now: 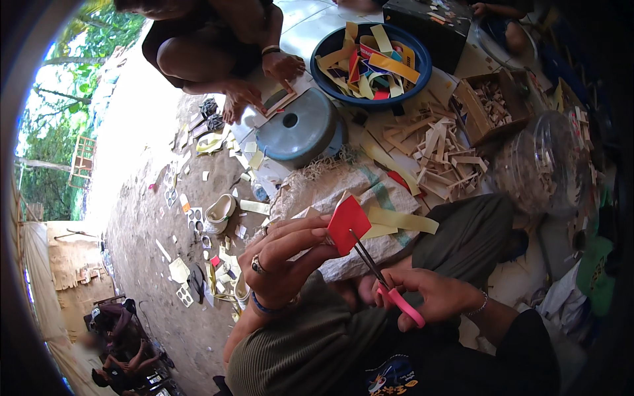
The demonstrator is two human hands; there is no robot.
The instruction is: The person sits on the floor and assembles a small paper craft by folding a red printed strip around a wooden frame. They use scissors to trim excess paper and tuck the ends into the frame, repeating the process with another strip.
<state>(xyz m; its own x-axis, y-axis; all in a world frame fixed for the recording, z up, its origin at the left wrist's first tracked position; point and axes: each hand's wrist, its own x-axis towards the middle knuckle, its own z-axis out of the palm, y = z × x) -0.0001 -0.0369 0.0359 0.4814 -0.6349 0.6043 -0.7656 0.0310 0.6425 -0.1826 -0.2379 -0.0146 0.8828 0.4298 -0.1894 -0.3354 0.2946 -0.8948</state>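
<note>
My left hand (281,261) is closed on a small red piece of card (348,224), pinching it by its left edge above my lap. In my right hand (429,297) is a pair of scissors (401,306) with pink handles, fingers through the loops. The dark blades point up and left, and their tips meet the lower right part of the red card. Whether the blades are parted is hard to make out. Pale yellow strips (403,221) lie just behind the card, on a white woven sack (343,264) across my legs.
Beyond the sack, another person's hands (264,86) hold a thin wooden piece on an upturned grey-blue tub (297,129). A blue basin (422,76) holds coloured card strips. Wooden sticks (442,155) lie heaped beside a wooden box (472,109). Paper scraps and a pale shoe (220,212) litter the left ground.
</note>
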